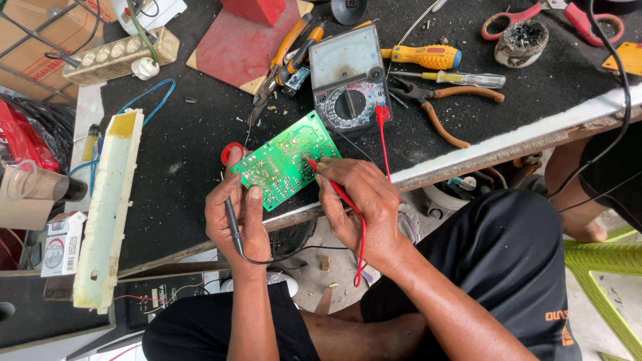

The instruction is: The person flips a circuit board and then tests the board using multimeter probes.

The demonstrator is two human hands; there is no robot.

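Note:
A green circuit board point(286, 160) lies solder side up at the near edge of a black-topped workbench point(187, 167). My left hand point(235, 224) grips a black test probe point(232, 217) and steadies the board's left corner with the thumb. My right hand point(361, 207) pinches a red test probe point(332, 184), its tip touching the board's right part. An analog multimeter point(349, 80) stands just behind the board, with a red lead point(383, 134) plugged into it.
Orange-handled pliers point(287, 57) and a red-brown board point(241, 43) lie behind; yellow screwdrivers point(428, 57), brown-handled pliers point(441, 110), a grimy round tin point(521, 43) and red scissors point(535, 17) at right. A long cream plastic panel point(110, 207) lies left. My black-clad knees sit below.

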